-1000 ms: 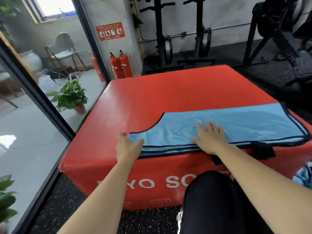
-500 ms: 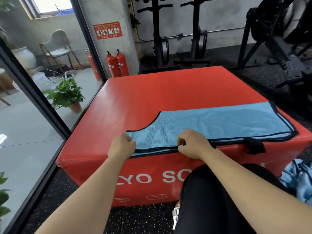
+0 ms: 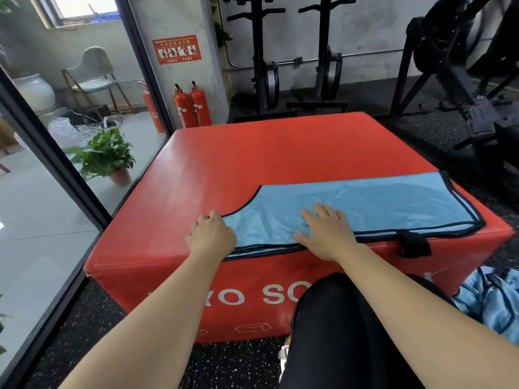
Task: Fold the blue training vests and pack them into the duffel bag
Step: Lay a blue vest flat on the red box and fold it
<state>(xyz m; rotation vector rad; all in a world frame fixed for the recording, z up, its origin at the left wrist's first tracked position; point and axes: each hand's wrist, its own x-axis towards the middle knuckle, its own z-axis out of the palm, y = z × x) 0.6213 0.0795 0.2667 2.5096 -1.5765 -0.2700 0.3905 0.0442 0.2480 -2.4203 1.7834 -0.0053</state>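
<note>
Low in the frame, your right hand presses flat on the blue vest while your left hand curls over its corner.

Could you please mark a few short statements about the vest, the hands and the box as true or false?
1. The blue vest lies on a red box. True.
2. The right hand rests flat on the vest. True.
3. The left hand holds a fire extinguisher. False: it sits at the vest's left end.
4. The vest is already inside a duffel bag. False: no bag is visible.
5. More blue fabric lies right of the box. True.
</note>
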